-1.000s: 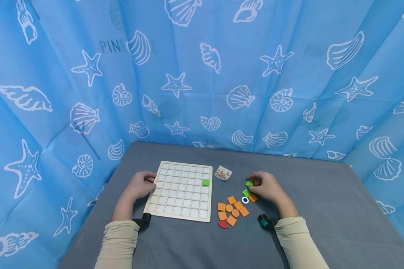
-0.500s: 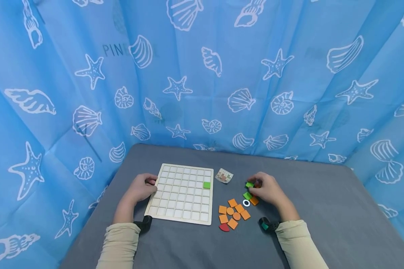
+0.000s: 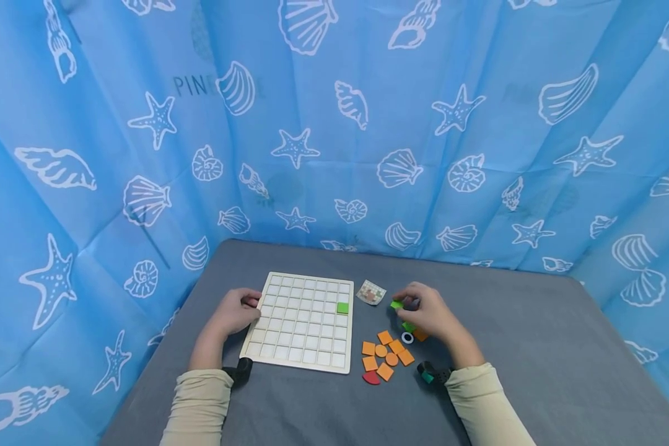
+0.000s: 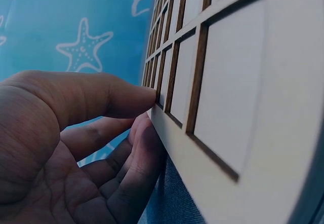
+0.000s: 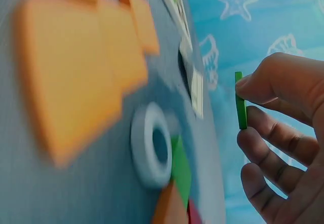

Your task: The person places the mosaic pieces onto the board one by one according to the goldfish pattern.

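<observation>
A pale grid board [image 3: 295, 366] lies on the grey table, one green square tile [image 3: 342, 308] in a cell near its right edge. My left hand [image 3: 236, 311] holds the board's left edge; in the left wrist view the thumb presses the rim [image 4: 223, 193] from above with fingers curled at its side. My right hand [image 3: 428, 311] pinches another green square tile [image 5: 241, 102] between thumb and fingers, raised off the table. Under that hand lie a green tile [image 3: 408, 326], a white ring [image 3: 407, 337] and an orange tile [image 3: 420, 335], partly hidden.
Between board and right hand sits a loose group of orange square tiles [image 3: 370, 363] and orange discs [image 3: 391, 359], with a red quarter-round piece [image 3: 371, 377] in front. A small printed card [image 3: 371, 292] lies at the board's upper right. Behind the table hangs a blue curtain [image 3: 312, 124].
My right hand has lifted the green tile from the pile and shifted left with it. The left hand stays at the board's edge; the head view has tilted slightly.
</observation>
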`<state>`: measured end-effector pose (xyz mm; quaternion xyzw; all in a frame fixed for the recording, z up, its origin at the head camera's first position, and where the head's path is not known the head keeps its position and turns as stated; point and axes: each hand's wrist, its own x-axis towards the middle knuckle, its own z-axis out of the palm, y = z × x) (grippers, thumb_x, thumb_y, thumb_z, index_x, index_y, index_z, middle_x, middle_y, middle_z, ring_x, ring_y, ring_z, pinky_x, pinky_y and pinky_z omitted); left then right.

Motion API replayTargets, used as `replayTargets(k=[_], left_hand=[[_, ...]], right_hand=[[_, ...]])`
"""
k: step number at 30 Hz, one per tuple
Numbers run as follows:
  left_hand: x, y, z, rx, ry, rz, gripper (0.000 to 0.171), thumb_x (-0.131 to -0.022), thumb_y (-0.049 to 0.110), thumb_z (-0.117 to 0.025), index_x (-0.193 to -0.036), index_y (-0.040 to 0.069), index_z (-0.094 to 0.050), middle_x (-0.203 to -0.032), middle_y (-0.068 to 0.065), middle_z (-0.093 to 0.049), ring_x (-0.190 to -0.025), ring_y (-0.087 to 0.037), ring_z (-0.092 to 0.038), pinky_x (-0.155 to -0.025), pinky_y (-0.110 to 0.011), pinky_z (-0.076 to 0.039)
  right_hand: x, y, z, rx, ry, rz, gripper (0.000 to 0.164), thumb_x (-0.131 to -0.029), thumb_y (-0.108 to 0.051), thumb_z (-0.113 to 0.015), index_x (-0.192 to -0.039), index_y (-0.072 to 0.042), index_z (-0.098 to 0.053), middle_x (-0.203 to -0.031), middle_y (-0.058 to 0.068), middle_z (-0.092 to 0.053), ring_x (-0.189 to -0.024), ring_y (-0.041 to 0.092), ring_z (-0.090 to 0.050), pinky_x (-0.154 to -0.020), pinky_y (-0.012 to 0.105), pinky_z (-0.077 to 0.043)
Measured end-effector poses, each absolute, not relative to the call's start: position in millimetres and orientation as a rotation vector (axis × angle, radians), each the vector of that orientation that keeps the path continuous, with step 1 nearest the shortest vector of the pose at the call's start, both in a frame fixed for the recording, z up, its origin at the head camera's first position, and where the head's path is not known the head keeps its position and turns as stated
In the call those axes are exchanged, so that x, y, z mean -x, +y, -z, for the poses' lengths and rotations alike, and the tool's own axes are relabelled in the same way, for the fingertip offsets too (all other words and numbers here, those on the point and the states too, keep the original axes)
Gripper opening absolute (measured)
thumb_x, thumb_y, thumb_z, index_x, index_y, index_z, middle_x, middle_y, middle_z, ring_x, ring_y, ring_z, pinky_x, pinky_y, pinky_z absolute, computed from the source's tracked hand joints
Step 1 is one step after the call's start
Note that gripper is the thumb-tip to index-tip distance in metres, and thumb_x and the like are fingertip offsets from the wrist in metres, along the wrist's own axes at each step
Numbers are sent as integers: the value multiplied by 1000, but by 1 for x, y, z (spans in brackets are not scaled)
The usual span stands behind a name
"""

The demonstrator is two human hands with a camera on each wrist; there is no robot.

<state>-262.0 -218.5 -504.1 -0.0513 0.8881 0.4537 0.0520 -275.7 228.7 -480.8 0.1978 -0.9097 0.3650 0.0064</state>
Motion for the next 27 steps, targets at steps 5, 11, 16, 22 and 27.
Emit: replayTargets(k=[5, 11, 16, 22, 27], left_hand=[[259, -219, 503, 162, 2693, -1376, 46, -92, 0, -63, -138, -5, -63, -117, -20, -63, -96, -28, -61, -84, -44, -52], [258, -219, 503, 141, 2699, -1379, 46, -92, 1, -63, -138, -5, -63, -117, -20, -63, -97, -29, -62, -85, -45, -53], [259, -221, 503, 139, 2699, -1386, 45, -92, 1, -64, -137, -5, -64, -117, -21, -63, -98, -30, -62, -84, -45, -53], [258, -222, 501, 158, 2704, -1371, 47, -91, 3, -64, -137, -4, -64, -117, -20, -63, -97, -29, -61, -83, -44, -52], [258, -220, 500, 150, 2695, -1382, 47, -90, 2, -64, -137, -4, -64, -117, -18, -63, -97, -28, -61, -83, -44, -52]], right_hand=[[279, 200, 480, -702, -2818, -1160, 22, -91, -6, -77, -112, -4, -80, -107, 8, -71, -93, 29, -64, -73, 31, -53], [288, 165, 483, -773, -2829, -1203, 21, -92, -7, -77, -112, -4, -80, -107, 6, -70, -94, 28, -65, -73, 31, -54], [299, 136, 484, -880, -2833, -1270, 21, -94, -7, -76, -114, -3, -79, -108, 9, -69, -94, 29, -63, -72, 30, -51], [313, 110, 484, -935, -2844, -1263, 22, -94, -5, -73, -116, -4, -78, -115, 11, -71, -102, 30, -67, -81, 36, -55], [323, 100, 490, -898, -2891, -1218, 22, -95, -4, -73, -117, -7, -78, -117, 9, -71, -103, 25, -66, -85, 38, -57]])
